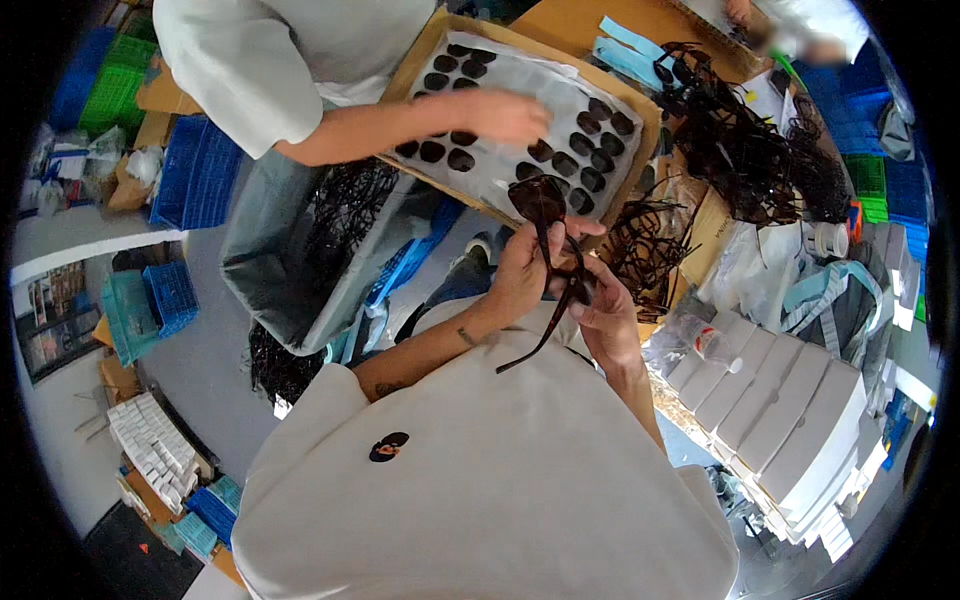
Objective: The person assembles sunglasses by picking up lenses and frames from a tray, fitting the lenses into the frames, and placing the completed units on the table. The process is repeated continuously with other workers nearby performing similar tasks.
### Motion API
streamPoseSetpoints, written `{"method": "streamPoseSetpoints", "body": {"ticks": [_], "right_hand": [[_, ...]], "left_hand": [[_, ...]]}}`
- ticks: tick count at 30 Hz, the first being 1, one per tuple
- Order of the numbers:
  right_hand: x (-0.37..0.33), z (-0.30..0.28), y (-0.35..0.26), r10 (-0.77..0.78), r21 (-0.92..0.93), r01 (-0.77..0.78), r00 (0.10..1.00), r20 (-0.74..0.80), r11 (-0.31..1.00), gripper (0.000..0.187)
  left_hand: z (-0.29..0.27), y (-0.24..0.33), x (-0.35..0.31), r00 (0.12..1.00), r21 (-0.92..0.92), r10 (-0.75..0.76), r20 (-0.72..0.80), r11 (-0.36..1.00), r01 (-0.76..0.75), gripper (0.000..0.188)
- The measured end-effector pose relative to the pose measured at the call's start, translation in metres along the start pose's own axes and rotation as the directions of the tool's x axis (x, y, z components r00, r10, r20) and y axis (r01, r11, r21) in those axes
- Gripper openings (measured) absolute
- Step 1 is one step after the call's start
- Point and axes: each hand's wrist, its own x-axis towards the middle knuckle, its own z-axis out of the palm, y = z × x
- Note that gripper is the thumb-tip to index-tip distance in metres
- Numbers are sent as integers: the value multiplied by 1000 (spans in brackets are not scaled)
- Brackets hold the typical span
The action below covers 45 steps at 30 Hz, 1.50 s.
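Note:
Both my hands hold a pair of dark sunglasses (538, 200) in front of my chest, above the near edge of a cardboard tray (640, 150). My left hand (522, 268) is closed on the frame by one dark lens. On the other side, my right hand (607, 308) grips the frame, its fingers partly hiding it. One brown temple arm (540, 345) slants down between my wrists. Dark loose lenses (461, 160) lie in rows on white paper in the tray. A co-worker's hand (510, 117), blurred, reaches over them from the left.
Right of the tray are a heap of dark eyeglass frames (745, 165) and a pile of brown temple arms (650, 250). White boxes (770, 400) and a plastic bottle (712, 345) stand nearer me. A grey-lined bin (265, 265) sits at the left, with blue crates (195, 170) beyond.

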Motion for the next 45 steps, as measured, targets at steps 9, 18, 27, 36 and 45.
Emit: {"method": "streamPoseSetpoints", "body": {"ticks": [9,18,27,36,45], "right_hand": [[110,-18,2,-200,-733,78,977,-81,676,23],[340,-16,36,-397,-818,115,906,-146,563,14],[386,5,68,-538,-998,-46,841,-63,44,17],[199,61,-3,-43,-587,795,599,800,151,37],[100,22,-36,-176,-810,424,906,386,405,25]], "left_hand": [[-87,38,-35,933,853,278,-228,519,54,16],[-144,56,-90,815,535,-138,-563,690,487,58],[-139,38,-123,770,442,-161,-617,739,508,30],[-113,71,-48,930,894,126,-344,346,284,17],[-76,37,26,986,-90,98,135,992,-86,58]]}}
